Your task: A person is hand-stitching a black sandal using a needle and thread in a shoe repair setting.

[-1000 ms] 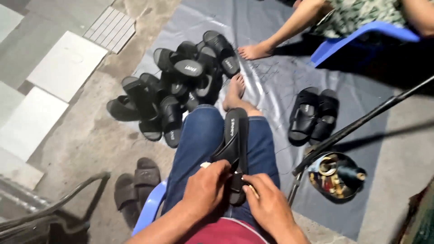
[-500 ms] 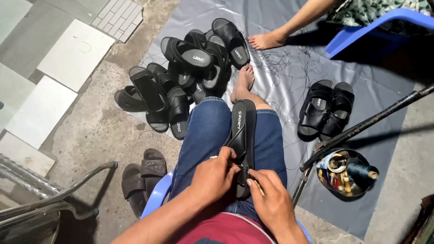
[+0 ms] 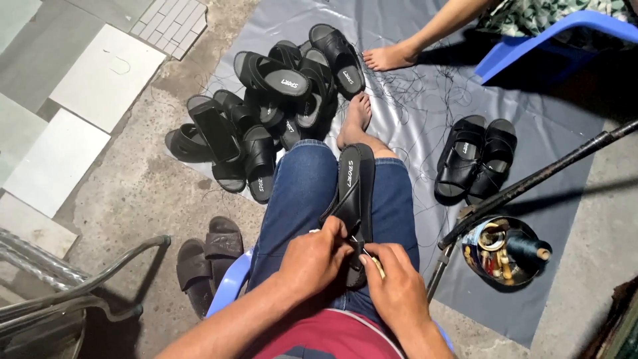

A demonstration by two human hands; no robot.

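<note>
The left hand (image 3: pixel 318 256) gripped a black sandal (image 3: pixel 355 199) lying on the lap; the right hand (image 3: pixel 395 286) pinched its strap beside a heap of sandals (image 3: pixel 266 113).

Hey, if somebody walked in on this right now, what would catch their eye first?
Probably the black sandal lying along the person's lap, with the left hand and right hand pinching its near end. Next, the heap of black sandals on the grey sheet ahead, and the neat pair of sandals set apart to the right.
</note>
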